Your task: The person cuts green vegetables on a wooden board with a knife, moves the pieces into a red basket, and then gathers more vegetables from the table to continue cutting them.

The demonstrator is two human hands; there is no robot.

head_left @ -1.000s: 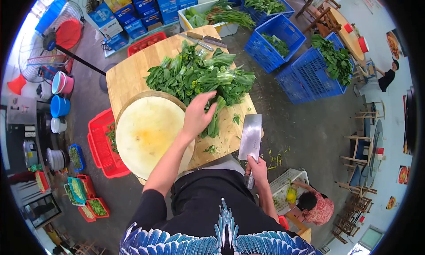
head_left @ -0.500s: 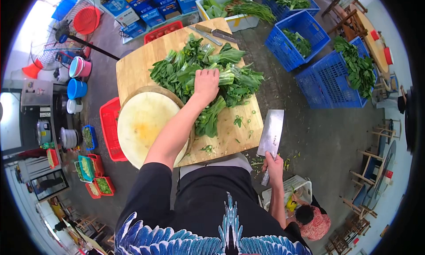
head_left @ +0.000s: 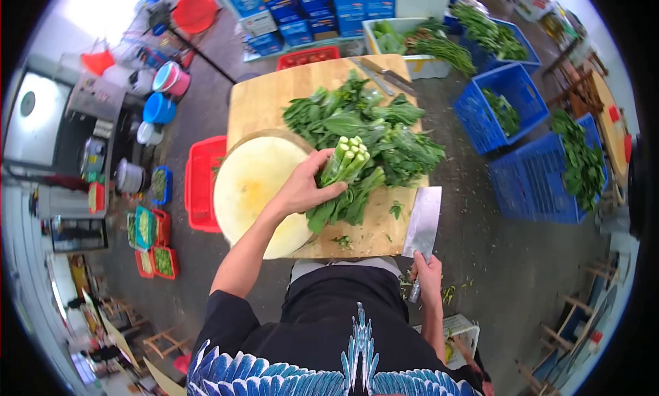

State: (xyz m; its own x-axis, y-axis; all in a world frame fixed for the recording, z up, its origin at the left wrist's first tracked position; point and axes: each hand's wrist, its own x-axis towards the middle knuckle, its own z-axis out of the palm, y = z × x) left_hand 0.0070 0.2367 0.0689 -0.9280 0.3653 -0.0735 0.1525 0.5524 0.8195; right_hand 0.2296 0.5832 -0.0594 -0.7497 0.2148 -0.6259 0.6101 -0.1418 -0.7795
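Note:
My left hand (head_left: 301,186) is closed around a bunch of leafy greens (head_left: 351,155), its pale cut stems pointing up. It is at the right edge of the round chopping block (head_left: 257,200). A heap of loose leafy greens (head_left: 350,107) spreads behind it over the wooden table (head_left: 264,104). In my right hand (head_left: 428,271) a cleaver (head_left: 423,221) is gripped by its handle. Its broad blade points away from me, just beyond the table's right edge. Small green scraps (head_left: 396,209) lie on the tabletop near me.
Two knives (head_left: 388,74) lie at the table's far right corner. Blue crates (head_left: 499,107) with greens stand to the right. A red basket (head_left: 204,190) is beside the block on the left. Another person's arm (head_left: 465,351) reaches towards a white crate (head_left: 458,331) at lower right.
My left hand has lifted a bunch off the heap, turned it stems-up and drawn it towards me. The cleaver stays in my right hand at the table's edge. The view has shifted.

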